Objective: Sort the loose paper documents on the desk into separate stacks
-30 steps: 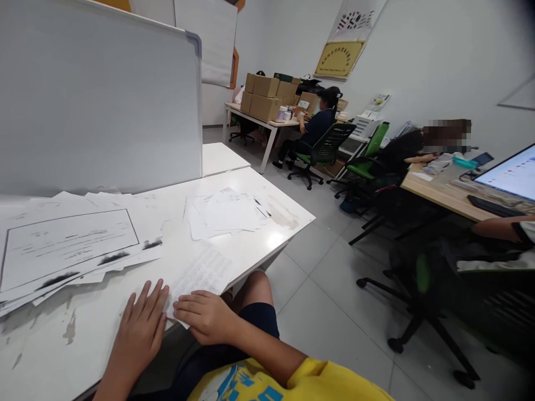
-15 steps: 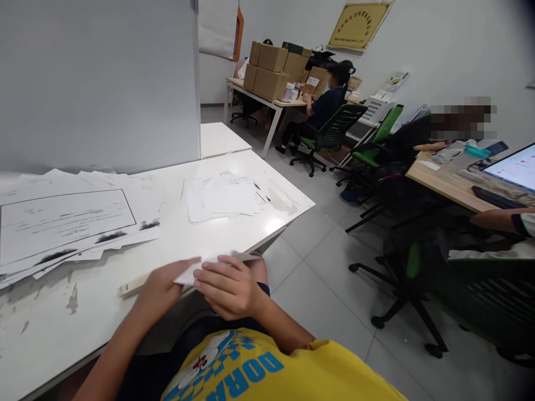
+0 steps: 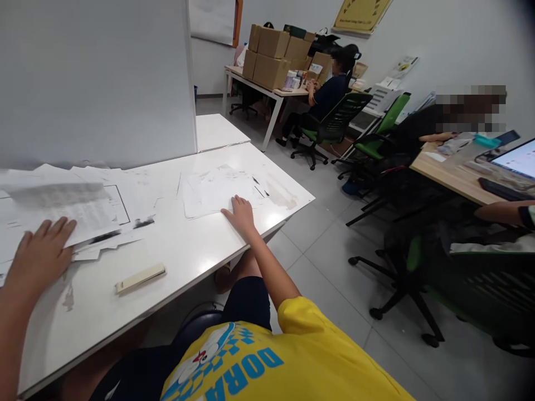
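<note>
My left hand (image 3: 45, 253) lies at the left with its fingers apart on the near edge of a spread pile of printed sheets (image 3: 111, 195). The top sheet there looks curled and shaded, and the fingertips rest on it. My right hand (image 3: 242, 216) is open, its fingertips on the near edge of a smaller stack of white paper (image 3: 209, 192) toward the table's right end. Between the hands, near the front edge, lies a narrow beige bar-shaped object (image 3: 140, 278); its kind is unclear.
The white table (image 3: 184, 245) ends at a right corner, with a grey partition (image 3: 96, 83) behind it. Cardboard boxes (image 3: 270, 58) and a seated person (image 3: 334, 92) are at a farther desk. A black office chair (image 3: 472, 289) stands at right, near another wooden desk (image 3: 451, 178).
My hands were together at the table's front edge on a piece of white paper. They have parted: the left to the large pile, the right to the small stack. The beige bar shows fully.
</note>
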A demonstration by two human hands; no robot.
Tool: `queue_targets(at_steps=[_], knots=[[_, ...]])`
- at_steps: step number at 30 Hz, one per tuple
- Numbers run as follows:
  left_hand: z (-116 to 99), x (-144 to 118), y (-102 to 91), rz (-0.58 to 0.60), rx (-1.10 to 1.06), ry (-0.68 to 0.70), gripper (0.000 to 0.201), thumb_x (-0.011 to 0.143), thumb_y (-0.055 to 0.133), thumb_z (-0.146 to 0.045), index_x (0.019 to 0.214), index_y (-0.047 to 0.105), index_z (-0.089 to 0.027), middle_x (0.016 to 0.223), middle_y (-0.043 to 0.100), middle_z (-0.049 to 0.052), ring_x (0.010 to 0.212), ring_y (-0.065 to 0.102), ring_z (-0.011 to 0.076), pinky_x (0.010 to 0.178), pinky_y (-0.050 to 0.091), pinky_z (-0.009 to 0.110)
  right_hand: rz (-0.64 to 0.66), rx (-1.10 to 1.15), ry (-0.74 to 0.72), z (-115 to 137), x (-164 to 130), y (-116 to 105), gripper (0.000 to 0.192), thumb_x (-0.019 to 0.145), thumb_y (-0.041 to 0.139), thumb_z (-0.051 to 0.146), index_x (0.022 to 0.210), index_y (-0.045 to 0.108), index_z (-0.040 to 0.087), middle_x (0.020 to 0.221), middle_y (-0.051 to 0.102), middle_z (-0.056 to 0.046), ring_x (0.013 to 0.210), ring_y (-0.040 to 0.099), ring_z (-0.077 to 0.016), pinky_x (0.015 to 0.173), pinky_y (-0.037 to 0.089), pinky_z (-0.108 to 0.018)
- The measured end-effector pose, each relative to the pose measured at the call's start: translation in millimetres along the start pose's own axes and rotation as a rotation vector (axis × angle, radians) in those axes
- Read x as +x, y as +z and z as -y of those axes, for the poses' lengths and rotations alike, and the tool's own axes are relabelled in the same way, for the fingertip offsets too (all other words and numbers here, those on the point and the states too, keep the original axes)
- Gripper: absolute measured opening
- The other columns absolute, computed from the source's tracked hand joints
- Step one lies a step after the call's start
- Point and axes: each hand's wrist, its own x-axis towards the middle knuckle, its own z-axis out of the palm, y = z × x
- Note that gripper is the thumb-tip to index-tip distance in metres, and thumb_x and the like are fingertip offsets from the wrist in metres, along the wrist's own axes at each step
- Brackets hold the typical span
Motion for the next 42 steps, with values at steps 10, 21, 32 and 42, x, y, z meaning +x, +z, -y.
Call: queue_targets(at_steps=[10, 21, 32, 42], knots=[[-3, -8, -5.7, 0.292, -0.217, -0.070, 0.094, 0.093, 0.007, -0.074, 0.153, 0.034, -0.006, 0.163, 0.030, 0.017, 0.155, 0.014, 0.0368, 0.122, 0.015, 0.065, -0.123, -0.146, -0.045, 5, -12, -1, 0.034, 0.101, 0.050, 0.035, 0.125, 0.063, 0.014, 0.116, 0.064, -0.015, 0.110, 0.054, -0.0294, 0.100, 0.036, -0.042], [-141, -98, -18.2, 0.067, -0.339, 0.208, 0.053, 0.099, 0.042, -0.035, 0.150, 0.042, -0.020, 0.129, 0.067, 0.013, 0.112, 0.062, 0.0295, 0.108, 0.039, 0.047, 0.212, -0.115, -0.282, 6, -21, -7, 0.077, 0.099, 0.047, 0.058, 0.158, 0.030, 0.011, 0.166, 0.025, -0.016, 0.153, 0.023, -0.0324, 0.126, 0.010, -0.049], [-145, -97, -19.6, 0.022, -0.267, 0.211, 0.051, 0.099, 0.045, -0.028, 0.149, 0.043, -0.021, 0.120, 0.070, 0.011, 0.102, 0.064, 0.0275, 0.084, 0.041, 0.039, 0.142, -0.143, -0.662, 29, -170, 0, 0.066, 0.097, 0.059, 0.050, 0.152, 0.041, 0.018, 0.158, 0.040, -0.017, 0.134, 0.047, -0.0343, 0.111, 0.041, -0.052], [-146, -106, -20.4, 0.001, -0.371, 0.162, 0.048, 0.099, 0.047, -0.028, 0.146, 0.049, -0.023, 0.124, 0.070, 0.011, 0.105, 0.066, 0.0262, 0.087, 0.043, 0.037, 0.195, -0.101, -0.704, 71, -168, 5, 0.078, 0.095, 0.045, 0.068, 0.153, 0.039, 0.015, 0.161, 0.034, -0.019, 0.136, 0.043, -0.0351, 0.111, 0.038, -0.050]])
